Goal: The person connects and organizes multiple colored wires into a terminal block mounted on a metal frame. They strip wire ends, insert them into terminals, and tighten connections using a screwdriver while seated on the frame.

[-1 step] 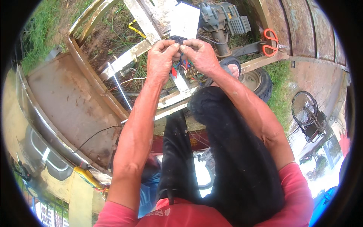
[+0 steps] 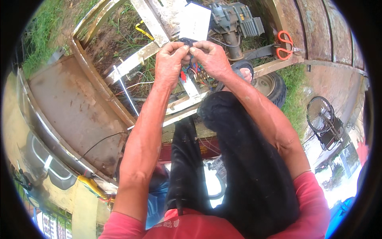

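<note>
My left hand (image 2: 171,61) and my right hand (image 2: 211,59) meet in front of me, thumbs and fingertips pinched together around a black wire (image 2: 191,55). Its ends are mostly covered by my fingers. Just below hangs a tangle of coloured wires (image 2: 202,76), with a red connector (image 2: 183,76) among them. Right beyond my fingertips lies a flat white panel (image 2: 195,22) with a dark edge. A grey motor with a finned housing (image 2: 234,18) sits to the right of the panel.
Pale metal frame bars (image 2: 137,61) cross over grass and soil. Orange-handled scissors (image 2: 284,49) rest on the frame at right, above a tyre (image 2: 278,89). My sandalled foot (image 2: 244,71) is beside my right wrist. A yellow-handled tool (image 2: 90,185) lies lower left; a spoked wheel (image 2: 320,113) stands far right.
</note>
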Demonstrator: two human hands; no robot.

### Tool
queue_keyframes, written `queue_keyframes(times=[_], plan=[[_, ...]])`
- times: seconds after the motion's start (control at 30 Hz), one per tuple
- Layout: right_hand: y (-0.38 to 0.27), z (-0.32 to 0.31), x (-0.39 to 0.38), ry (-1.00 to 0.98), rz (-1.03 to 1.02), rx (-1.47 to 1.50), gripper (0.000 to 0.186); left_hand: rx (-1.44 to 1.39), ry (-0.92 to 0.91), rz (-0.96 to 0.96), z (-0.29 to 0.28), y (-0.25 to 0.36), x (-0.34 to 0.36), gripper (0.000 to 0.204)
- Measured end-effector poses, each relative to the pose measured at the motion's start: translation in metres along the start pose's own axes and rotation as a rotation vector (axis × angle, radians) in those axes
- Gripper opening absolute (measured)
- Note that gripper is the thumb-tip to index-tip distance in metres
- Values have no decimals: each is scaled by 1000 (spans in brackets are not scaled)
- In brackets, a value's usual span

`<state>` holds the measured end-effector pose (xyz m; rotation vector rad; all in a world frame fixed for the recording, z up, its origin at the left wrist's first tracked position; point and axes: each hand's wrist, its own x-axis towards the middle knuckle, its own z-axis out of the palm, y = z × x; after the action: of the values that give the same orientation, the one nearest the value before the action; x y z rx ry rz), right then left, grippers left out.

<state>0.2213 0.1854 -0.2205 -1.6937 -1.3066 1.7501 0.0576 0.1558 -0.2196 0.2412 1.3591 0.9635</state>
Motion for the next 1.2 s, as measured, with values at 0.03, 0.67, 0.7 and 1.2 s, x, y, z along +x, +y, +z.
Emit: queue_keyframes(times=[0.03, 0.67, 0.7, 1.2], plan=[[2, 0, 1, 2, -10, 19, 35, 9, 0, 0, 0, 0, 1, 23], [6, -2, 23, -31, 192, 274, 33, -248, 26, 59, 8, -17, 14, 17], [6, -2, 22, -43, 177, 246, 34, -282, 33, 51, 7, -15, 14, 17], [-1, -2, 28, -138, -78, -189, 25, 382, 55, 267, -3, 5, 16, 23]])
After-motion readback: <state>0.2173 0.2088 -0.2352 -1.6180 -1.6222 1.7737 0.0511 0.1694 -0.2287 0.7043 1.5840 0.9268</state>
